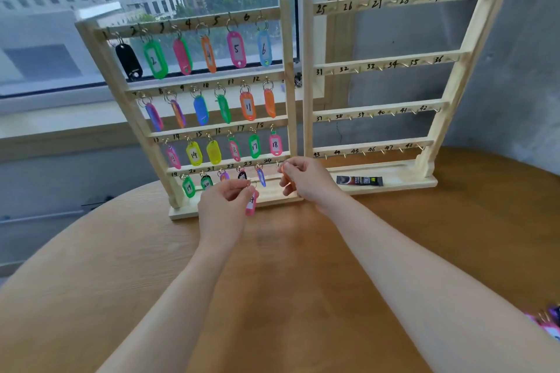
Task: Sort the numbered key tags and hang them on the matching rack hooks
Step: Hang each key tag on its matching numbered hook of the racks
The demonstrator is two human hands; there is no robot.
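Two wooden racks stand side by side on the table. The left rack (288, 76) carries coloured numbered tags on hooks 1 to 23. The right rack (391, 62), numbered 25 to 48, has bare hooks. My left hand (224, 203) pinches the ring of a pink key tag (251, 206), which hangs in front of the left rack's base. My right hand (306, 179) is at the bottom row near hook 24 and pinches an orange tag (285, 169), mostly hidden by the fingers.
A round wooden table (288, 266) holds both racks. A small dark sachet (359, 181) lies on the right rack's base. Several loose tags (548, 322) lie at the table's right edge. A window is behind the left rack, a grey wall behind the right.
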